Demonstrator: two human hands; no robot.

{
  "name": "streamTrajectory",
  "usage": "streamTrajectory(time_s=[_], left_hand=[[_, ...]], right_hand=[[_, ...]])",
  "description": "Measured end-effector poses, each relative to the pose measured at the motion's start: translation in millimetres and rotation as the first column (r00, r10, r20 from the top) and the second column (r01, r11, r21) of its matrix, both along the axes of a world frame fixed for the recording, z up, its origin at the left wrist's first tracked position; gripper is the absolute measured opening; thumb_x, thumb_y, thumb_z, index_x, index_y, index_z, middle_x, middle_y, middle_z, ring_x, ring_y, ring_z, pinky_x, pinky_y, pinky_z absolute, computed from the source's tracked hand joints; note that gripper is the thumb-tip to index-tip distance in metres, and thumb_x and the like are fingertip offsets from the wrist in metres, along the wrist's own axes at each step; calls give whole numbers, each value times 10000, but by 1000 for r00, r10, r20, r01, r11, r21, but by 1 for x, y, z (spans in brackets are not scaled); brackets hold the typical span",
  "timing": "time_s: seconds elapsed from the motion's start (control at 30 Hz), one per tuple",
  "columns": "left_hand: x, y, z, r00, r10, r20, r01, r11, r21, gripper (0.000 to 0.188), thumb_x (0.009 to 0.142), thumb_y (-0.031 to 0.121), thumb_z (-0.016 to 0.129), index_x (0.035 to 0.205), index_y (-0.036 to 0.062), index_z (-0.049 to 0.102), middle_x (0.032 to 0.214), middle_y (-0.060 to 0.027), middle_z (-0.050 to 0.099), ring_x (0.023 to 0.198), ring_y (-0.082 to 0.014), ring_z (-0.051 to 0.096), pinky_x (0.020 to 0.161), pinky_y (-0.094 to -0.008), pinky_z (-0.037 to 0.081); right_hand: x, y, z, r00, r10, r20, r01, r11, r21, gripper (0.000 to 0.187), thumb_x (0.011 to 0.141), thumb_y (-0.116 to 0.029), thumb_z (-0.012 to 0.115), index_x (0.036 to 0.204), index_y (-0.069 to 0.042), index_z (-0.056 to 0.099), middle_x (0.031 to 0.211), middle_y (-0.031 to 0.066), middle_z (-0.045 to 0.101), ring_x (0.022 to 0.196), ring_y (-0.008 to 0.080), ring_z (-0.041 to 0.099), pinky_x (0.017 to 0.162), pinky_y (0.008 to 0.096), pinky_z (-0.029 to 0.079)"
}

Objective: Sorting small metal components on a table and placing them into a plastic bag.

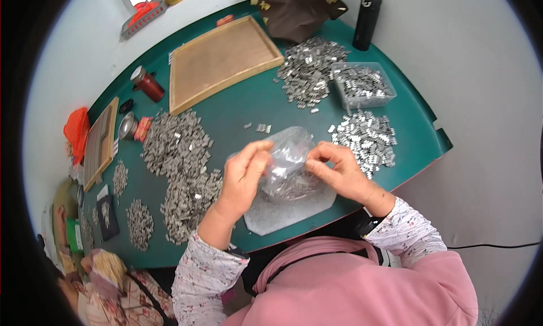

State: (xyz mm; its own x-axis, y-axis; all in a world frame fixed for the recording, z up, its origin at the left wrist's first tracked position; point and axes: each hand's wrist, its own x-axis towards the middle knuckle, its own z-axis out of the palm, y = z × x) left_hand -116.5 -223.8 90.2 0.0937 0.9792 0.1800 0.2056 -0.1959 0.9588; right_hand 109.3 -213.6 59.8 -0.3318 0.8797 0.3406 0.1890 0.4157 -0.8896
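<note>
Near the green surface (243,108)'s front edge, both hands, left (244,176) and right (339,170), are gripping a clear plastic bag (288,162) partly filled with small silver metal clips; big loose heaps (178,145) are lying unbagged.

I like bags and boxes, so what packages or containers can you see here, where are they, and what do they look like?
Clear plastic bag: held between left hand and right hand, crinkly, small metal parts inside.
Clear plastic box: far right of the green table, rectangular, full of metal parts.
Black bottle: far right edge, tall cylinder.
Red canister: far left, lying down, silver cap.
Wooden tray: far middle, shallow rectangle.
</note>
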Motion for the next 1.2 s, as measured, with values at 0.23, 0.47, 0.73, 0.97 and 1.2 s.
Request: streamTrajectory(time_s=[0.23,0.47,0.73,0.97,1.2], left_hand=[[-9,11,15,919,-333,-211,302,939,-164,483,853,55,687,1301,-42,539,878,-40,654,798,-89,593,735,-263,498],[-24,41,26,945,-319,-68,300,932,-204,415,968,197,609,1318,-19,554,1009,-70,692,909,-107,615,839,-271,495],[-17,75,1,837,-535,117,544,791,-279,435,839,66,705,1259,13,606,947,-37,678,864,-104,622,819,-280,508],[-27,83,-9,846,-480,231,533,764,-364,454,816,56,722,1252,-2,608,916,-42,695,847,-124,645,824,-278,503],[-37,89,-20,819,-498,287,574,737,-358,476,812,71,722,1260,-22,592,920,-63,706,855,-140,659,829,-272,498]], right_hand=[[-1,-5,10,999,-40,36,39,999,28,183,852,-130,732,939,15,660,827,93,624,717,165,620,669,291,503],[-15,-15,48,938,-315,145,166,776,608,415,746,-147,794,1089,-6,607,909,121,609,771,292,621,663,357,515],[-80,-67,33,893,365,265,-451,712,538,325,761,-221,781,930,-37,574,768,80,541,672,265,611,588,367,501],[-116,-83,46,930,285,230,-365,668,649,323,763,-217,755,909,-25,541,738,58,512,571,207,585,495,331,475],[-120,-87,55,927,176,330,-374,470,800,237,775,-142,627,924,26,554,704,47,504,560,165,570,473,293,458]])
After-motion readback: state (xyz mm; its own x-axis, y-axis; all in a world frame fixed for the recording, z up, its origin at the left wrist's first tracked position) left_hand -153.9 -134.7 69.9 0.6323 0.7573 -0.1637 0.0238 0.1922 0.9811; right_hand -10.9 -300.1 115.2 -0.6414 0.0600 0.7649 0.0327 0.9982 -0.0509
